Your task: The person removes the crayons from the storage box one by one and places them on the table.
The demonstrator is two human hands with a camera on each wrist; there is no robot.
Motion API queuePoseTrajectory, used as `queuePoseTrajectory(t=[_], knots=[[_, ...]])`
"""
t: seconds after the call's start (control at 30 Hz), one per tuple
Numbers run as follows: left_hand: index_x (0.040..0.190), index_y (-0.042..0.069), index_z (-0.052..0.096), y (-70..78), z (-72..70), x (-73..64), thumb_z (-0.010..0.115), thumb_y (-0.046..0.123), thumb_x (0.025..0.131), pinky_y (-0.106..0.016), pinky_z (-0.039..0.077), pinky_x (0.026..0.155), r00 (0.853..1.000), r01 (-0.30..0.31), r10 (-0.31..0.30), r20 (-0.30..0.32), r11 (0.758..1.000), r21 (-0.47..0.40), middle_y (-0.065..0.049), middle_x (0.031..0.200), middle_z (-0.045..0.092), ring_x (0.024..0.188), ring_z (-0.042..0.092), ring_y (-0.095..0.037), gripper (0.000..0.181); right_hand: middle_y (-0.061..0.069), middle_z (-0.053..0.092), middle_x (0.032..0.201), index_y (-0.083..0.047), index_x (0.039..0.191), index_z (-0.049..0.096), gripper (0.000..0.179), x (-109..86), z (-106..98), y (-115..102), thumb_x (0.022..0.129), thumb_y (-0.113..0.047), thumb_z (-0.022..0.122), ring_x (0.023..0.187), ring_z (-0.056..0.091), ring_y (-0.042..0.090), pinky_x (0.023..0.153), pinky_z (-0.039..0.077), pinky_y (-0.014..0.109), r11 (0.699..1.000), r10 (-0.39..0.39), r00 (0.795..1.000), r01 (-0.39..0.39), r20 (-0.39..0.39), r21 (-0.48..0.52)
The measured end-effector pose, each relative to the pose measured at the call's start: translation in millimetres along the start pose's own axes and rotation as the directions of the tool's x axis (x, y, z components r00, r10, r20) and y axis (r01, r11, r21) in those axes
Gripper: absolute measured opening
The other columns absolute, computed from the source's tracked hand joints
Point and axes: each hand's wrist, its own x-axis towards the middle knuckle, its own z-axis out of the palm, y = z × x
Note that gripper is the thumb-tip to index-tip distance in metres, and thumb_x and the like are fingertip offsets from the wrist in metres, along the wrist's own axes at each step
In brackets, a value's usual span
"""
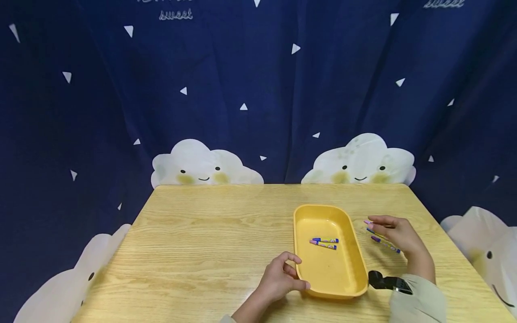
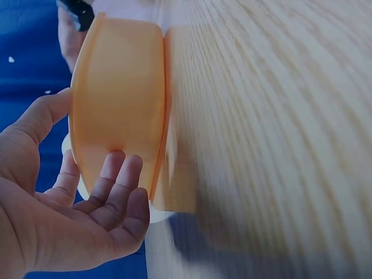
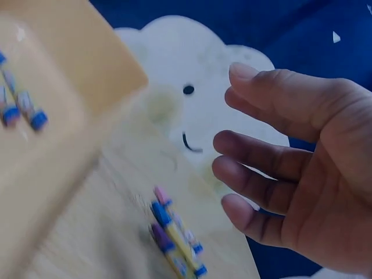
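We see a yellow plastic tray [image 1: 331, 271] on the wood-grain table [image 1: 202, 233], set between the two hands, probably so that both can reach it easily. The left hand [image 1: 278, 279] grips its near left corner, the thumb on the rim at the near end and the index finger on the rim along the left side, with the other fingers bent beside the outer wall; we take this as a hold to steady the tray. Inside, a blue crayon [image 1: 329, 241] and a pink crayon [image 1: 328, 246] lie close together on the floor of the tray. To its right, the right hand [image 1: 401, 235] hangs over the table with its fingers loosely bent and the thumb spread apart from them, and we find nothing in its grasp. Near it, outside the tray, lie a second pink crayon [image 3: 185, 231], a second blue crayon [image 3: 179, 240] and a purple crayon [image 3: 168, 253], side by side in a narrow bunch. We judge that their place just beside the tray keeps them within that hand's reach.
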Motion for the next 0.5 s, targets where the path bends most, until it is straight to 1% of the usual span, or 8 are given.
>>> queuePoseTrajectory(t=[0.1,0.13,0.2,0.33,0.37,0.43,0.5], knots=[[0.104,0.008,0.058,0.4,0.4,0.2,0.085,0.006,0.061,-0.029,0.045,0.055,1.0,-0.007,0.007,-0.001,1.0,0.006,-0.008,0.082,0.055,0.068,0.055,-0.016,0.051,0.021,0.058,0.117,0.003,0.125,0.055,0.055,3.6,7,-12,0.088,-0.037,0.064,0.096,0.057,0.022,0.078,0.048,0.04,0.999,-0.022,0.999,0.021,0.031,0.049],[0.104,0.008,0.058,0.5,0.4,0.4,0.085,0.006,0.061,-0.029,0.045,0.054,1.0,-0.007,0.007,-0.003,1.0,0.009,-0.008,0.082,0.055,0.068,0.055,-0.016,0.052,0.02,0.058,0.117,0.002,0.125,0.055,0.054,5.1,9,-16,0.088,-0.037,0.064,0.095,0.057,0.022,0.076,0.048,0.04,0.998,-0.023,0.999,0.02,0.043,0.065],[0.104,0.009,0.058,0.7,0.4,1.3,0.086,0.007,0.06,-0.029,0.044,0.054,1.0,-0.006,0.006,-0.009,1.0,0.014,-0.008,0.081,0.056,0.068,0.055,-0.016,0.052,0.019,0.058,0.117,0.001,0.126,0.055,0.055,8.2,14,-23,0.088,-0.037,0.064,0.095,0.056,0.021,0.074,0.048,0.039,0.997,-0.038,0.997,0.034,0.063,0.07],[0.103,0.01,0.058,0.3,1.4,2.2,0.086,0.008,0.06,-0.029,0.043,0.053,1.0,-0.001,0.001,-0.012,1.0,0.008,-0.007,0.08,0.056,0.067,0.055,-0.016,0.052,0.017,0.059,0.115,0.001,0.124,0.056,0.052,13.8,25,-32,0.087,-0.034,0.065,0.094,0.055,0.024,0.073,0.045,0.036,0.997,-0.045,0.996,0.039,0.076,0.072],[0.103,0.009,0.058,0.2,1.6,2.0,0.086,0.008,0.06,-0.028,0.043,0.053,1.0,-0.001,0.001,-0.011,1.0,0.006,-0.007,0.08,0.056,0.066,0.055,-0.016,0.052,0.018,0.059,0.115,0.002,0.123,0.057,0.05,15.2,29,-33,0.088,-0.032,0.065,0.094,0.055,0.023,0.075,0.045,0.036,0.996,-0.055,0.995,0.05,0.079,0.069],[0.103,0.009,0.058,-0.2,2.2,1.4,0.086,0.007,0.06,-0.028,0.043,0.052,1.0,-0.002,0.002,-0.013,1.0,0.003,-0.007,0.079,0.056,0.066,0.054,-0.015,0.052,0.018,0.06,0.114,0.003,0.122,0.057,0.047,17.4,35,-36,0.088,-0.029,0.066,0.092,0.056,0.023,0.075,0.046,0.037,0.995,-0.055,0.994,0.047,0.09,0.083],[0.103,0.009,0.058,-0.8,2.6,1.0,0.086,0.006,0.06,-0.028,0.043,0.052,1.0,-0.001,0.001,-0.014,1.0,0.002,-0.007,0.079,0.056,0.065,0.054,-0.015,0.052,0.018,0.059,0.113,0.003,0.121,0.058,0.045,19.8,42,-39,0.088,-0.026,0.066,0.091,0.056,0.022,0.076,0.046,0.038,0.994,-0.063,0.992,0.052,0.114,0.094]])
